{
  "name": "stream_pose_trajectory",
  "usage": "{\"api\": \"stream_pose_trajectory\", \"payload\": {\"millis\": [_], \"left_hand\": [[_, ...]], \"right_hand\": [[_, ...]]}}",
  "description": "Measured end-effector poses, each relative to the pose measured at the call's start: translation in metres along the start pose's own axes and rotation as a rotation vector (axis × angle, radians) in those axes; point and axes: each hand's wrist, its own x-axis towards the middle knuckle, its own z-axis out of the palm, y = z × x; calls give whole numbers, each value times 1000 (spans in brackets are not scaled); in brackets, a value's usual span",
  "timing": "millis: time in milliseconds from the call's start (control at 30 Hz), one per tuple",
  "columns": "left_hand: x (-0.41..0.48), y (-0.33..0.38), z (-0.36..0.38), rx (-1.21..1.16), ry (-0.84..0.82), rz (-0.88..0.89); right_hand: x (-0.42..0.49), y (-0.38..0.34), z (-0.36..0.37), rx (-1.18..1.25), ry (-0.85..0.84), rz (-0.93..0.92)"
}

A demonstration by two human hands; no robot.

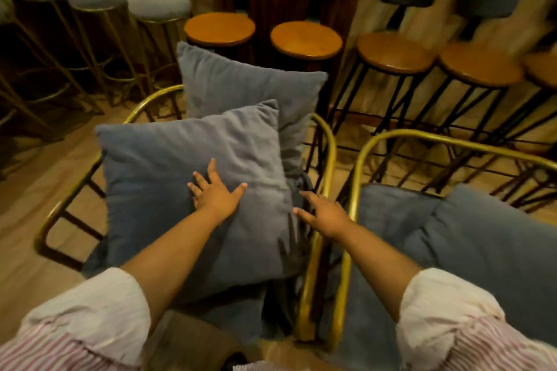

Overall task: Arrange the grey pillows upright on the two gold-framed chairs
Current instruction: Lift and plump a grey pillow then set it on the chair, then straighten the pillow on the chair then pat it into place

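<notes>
Two gold chair arms (324, 250) are running side by side just under the right hand (324, 214), leaving little gap there. Front grey pillow (193, 190) is leaning back, long axis running away from the hands, top edge toward the stools (306, 39). Rear pillow (241, 81) is standing upright beyond it. Left hand (215, 193) is pressing flat on the front pillow, fingers spread, gripping nothing. Right hand is hovering open at that pillow's right edge. More grey pillows (482, 235) are lying on the right chair.

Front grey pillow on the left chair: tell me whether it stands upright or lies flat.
Leaning, not fully upright. The front pillow tilts back against the rear pillow; the left hand lies flat on it.
</notes>
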Motion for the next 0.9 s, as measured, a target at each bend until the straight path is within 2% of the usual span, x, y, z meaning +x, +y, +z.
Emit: {"api": "stream_pose_trajectory", "payload": {"millis": [100, 233, 400, 567, 733, 900], "left_hand": [[-37, 37, 42, -91, -121, 102], [-91, 89, 112, -43, -276, 225], [-152, 151, 197, -16, -419, 329], [-178, 197, 273, 36, -573, 409], [-166, 229, 344, 52, -682, 394], [-125, 251, 415, -40, -687, 273]], "right_hand": [[-61, 52, -20, 69, 51, 50], [-139, 132, -41, 209, 155, 139], [-208, 234, -62, 302, 287, 339], [-249, 318, -76, 501, 523, 581], [-260, 398, -77, 640, 736, 858], [-253, 464, -71, 712, 816, 1122]]}}
